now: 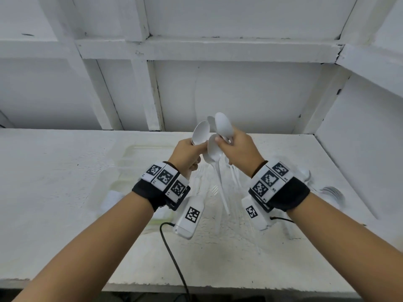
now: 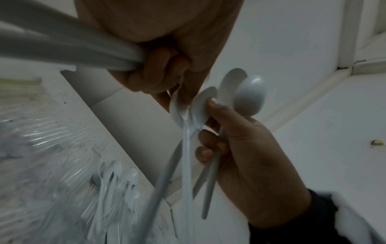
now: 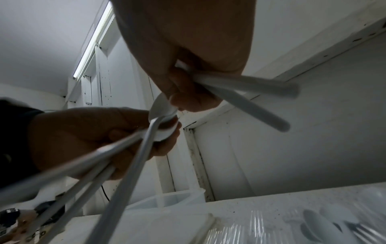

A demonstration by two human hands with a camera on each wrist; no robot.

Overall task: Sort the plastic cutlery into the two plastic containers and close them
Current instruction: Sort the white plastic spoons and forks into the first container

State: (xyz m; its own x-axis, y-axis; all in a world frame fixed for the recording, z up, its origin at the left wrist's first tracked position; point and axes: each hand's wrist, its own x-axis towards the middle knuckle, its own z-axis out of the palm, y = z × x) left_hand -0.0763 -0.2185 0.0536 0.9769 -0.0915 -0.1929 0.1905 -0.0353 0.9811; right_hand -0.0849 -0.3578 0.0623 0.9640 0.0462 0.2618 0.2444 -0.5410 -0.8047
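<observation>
Two hands are raised over the counter (image 1: 65, 192). The left hand (image 1: 187, 152) is curled around a bunch of spoons (image 1: 201, 132), exact number unclear. The right hand (image 1: 237, 149) grips two spoons (image 1: 223, 125), and its thumb pinches a third spoon (image 1: 214, 149) whose handle hangs down between both hands. Behind them, more cutlery (image 1: 331, 191) lies on the counter, and two clear containers (image 1: 139, 162), blurred.
</observation>
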